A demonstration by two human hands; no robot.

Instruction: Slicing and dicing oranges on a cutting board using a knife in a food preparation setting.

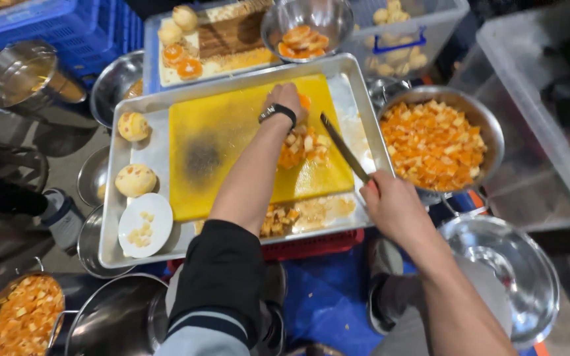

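My left hand (286, 99), with a dark watch on the wrist, presses down on an orange fruit piece (305, 101) at the far right of a yellow cutting board (219, 138). My right hand (390, 204) grips a knife (343, 146), its blade pointing up over the board's right edge. A heap of diced orange fruit (301, 148) lies on the board between the hands. The board rests in a large metal tray (153, 151).
Two peeled fruits (133, 151) and a white plate (145, 224) of scraps sit at the tray's left. A metal bowl (491, 128) of diced fruit stands right, an empty bowl (509, 264) below it. More bowls, crates and a second board lie beyond.
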